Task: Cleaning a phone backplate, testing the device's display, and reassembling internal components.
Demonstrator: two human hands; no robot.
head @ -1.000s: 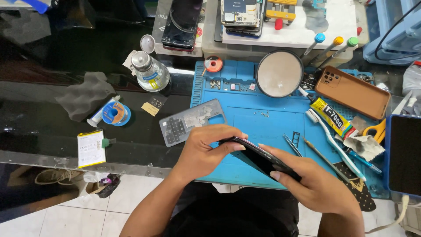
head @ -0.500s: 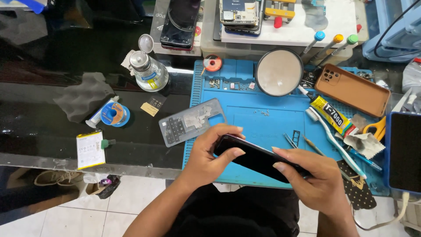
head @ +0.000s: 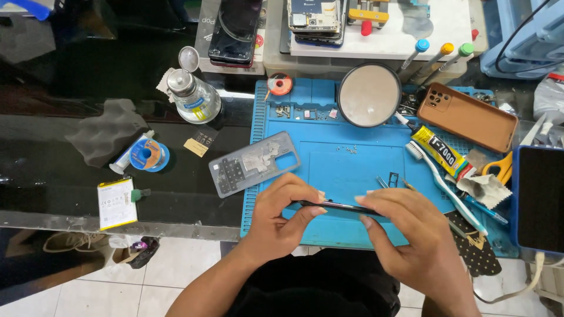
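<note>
Cluttered blue repair mat [head: 329, 164]; both hands, left hand [head: 279, 220] and right hand [head: 411, 235], pinch a thin black phone [head: 338, 206] by its edges, looks slick, fragile glass

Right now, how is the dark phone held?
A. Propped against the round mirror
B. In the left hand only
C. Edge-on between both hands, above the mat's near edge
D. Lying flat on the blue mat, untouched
C: the left hand and the right hand both pinch the dark phone, seen edge-on above the blue mat.
</note>
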